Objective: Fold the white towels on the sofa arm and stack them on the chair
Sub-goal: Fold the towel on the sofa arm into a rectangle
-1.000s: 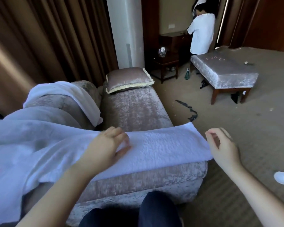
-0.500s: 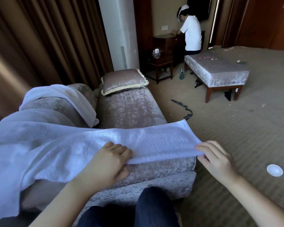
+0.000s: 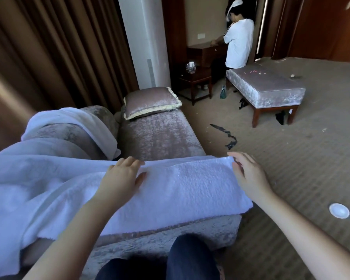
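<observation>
Hotel guest room: heavy brown curtains (image 3: 59,57) upper left, velvet sofa (image 3: 160,138) with fringed cushion (image 3: 150,100) centre, white towels (image 3: 190,188) draped lower left, upholstered bench (image 3: 271,83) upper right, carpet (image 3: 291,158), person in white top (image 3: 239,43) at dark desk (image 3: 202,53).

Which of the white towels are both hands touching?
The textured white towel spread flat across the sofa's near end, under left hand and right hand. The smooth white towel drapes the rounded arm behind.
</observation>
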Demonstrator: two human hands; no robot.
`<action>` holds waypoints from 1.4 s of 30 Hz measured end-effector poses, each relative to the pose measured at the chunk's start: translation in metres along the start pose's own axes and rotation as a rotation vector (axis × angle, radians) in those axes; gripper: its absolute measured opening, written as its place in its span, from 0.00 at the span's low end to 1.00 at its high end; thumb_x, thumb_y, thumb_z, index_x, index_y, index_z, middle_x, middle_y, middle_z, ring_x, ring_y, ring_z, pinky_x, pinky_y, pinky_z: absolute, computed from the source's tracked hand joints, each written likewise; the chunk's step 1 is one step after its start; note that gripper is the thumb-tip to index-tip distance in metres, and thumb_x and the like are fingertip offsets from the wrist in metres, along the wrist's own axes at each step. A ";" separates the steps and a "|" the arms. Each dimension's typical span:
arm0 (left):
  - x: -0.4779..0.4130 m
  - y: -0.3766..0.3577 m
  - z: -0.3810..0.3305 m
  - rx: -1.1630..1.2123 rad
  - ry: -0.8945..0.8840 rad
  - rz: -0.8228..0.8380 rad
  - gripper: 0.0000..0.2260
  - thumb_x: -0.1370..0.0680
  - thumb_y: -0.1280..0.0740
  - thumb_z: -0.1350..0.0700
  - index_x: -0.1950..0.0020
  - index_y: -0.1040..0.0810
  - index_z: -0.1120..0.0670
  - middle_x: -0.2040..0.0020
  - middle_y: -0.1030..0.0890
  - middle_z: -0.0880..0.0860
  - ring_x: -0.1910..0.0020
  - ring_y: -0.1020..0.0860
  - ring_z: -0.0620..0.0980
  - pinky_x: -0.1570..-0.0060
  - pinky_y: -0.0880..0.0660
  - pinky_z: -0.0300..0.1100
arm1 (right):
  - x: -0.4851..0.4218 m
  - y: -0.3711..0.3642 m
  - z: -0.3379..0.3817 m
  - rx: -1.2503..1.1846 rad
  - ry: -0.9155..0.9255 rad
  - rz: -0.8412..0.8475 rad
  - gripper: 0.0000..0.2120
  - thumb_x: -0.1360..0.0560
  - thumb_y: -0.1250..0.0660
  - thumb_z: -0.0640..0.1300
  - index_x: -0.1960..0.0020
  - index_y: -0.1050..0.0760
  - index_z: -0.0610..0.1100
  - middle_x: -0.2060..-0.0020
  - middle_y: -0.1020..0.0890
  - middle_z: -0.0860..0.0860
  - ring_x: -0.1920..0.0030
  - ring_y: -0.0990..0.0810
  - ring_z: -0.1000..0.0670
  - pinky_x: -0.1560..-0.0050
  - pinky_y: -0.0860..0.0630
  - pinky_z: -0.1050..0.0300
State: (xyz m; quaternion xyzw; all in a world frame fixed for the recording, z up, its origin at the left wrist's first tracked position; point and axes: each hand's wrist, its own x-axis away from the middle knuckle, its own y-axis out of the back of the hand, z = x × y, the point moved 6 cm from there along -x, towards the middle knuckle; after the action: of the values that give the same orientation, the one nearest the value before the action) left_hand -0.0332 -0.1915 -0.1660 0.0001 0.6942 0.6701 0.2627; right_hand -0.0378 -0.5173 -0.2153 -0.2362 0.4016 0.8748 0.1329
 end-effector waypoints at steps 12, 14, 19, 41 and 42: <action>-0.068 -0.026 0.040 0.061 0.137 0.098 0.09 0.19 0.40 0.47 0.44 0.24 0.49 0.46 0.22 0.46 0.45 0.26 0.50 0.49 0.31 0.45 | -0.085 -0.044 0.014 0.076 0.001 0.131 0.10 0.23 0.39 0.34 0.51 0.20 0.42 0.53 0.21 0.49 0.52 0.23 0.47 0.52 0.25 0.49; -0.093 -0.043 0.043 -0.059 0.134 0.145 0.10 0.18 0.41 0.50 0.41 0.25 0.50 0.43 0.22 0.48 0.42 0.27 0.52 0.48 0.32 0.46 | -0.108 -0.067 0.029 0.097 0.055 0.145 0.10 0.21 0.40 0.36 0.49 0.20 0.42 0.51 0.20 0.47 0.49 0.24 0.44 0.52 0.27 0.50; -0.111 -0.093 0.049 -0.146 0.086 0.348 0.12 0.16 0.46 0.51 0.43 0.25 0.54 0.43 0.22 0.52 0.41 0.27 0.53 0.52 0.36 0.45 | -0.132 -0.132 0.027 0.196 0.054 0.336 0.15 0.20 0.45 0.35 0.39 0.24 0.44 0.42 0.22 0.47 0.41 0.28 0.45 0.44 0.29 0.51; -0.110 -0.064 0.053 0.192 0.111 -0.136 0.08 0.20 0.35 0.55 0.49 0.20 0.58 0.54 0.20 0.56 0.51 0.24 0.59 0.57 0.29 0.49 | -0.127 -0.115 0.013 0.445 -0.014 0.253 0.08 0.21 0.40 0.44 0.49 0.23 0.45 0.53 0.24 0.48 0.49 0.25 0.43 0.45 0.36 0.51; -0.106 -0.061 0.052 0.159 0.087 -0.144 0.06 0.22 0.33 0.55 0.51 0.20 0.57 0.55 0.20 0.55 0.54 0.23 0.59 0.60 0.29 0.49 | -0.124 -0.107 0.014 0.435 0.020 0.229 0.07 0.22 0.37 0.43 0.48 0.22 0.45 0.52 0.23 0.48 0.48 0.25 0.44 0.43 0.35 0.50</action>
State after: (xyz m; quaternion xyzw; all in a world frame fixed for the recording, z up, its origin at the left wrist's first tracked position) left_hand 0.0991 -0.1865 -0.1820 -0.0579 0.7543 0.5915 0.2791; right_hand 0.1092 -0.4428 -0.2112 -0.1637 0.6059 0.7747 0.0765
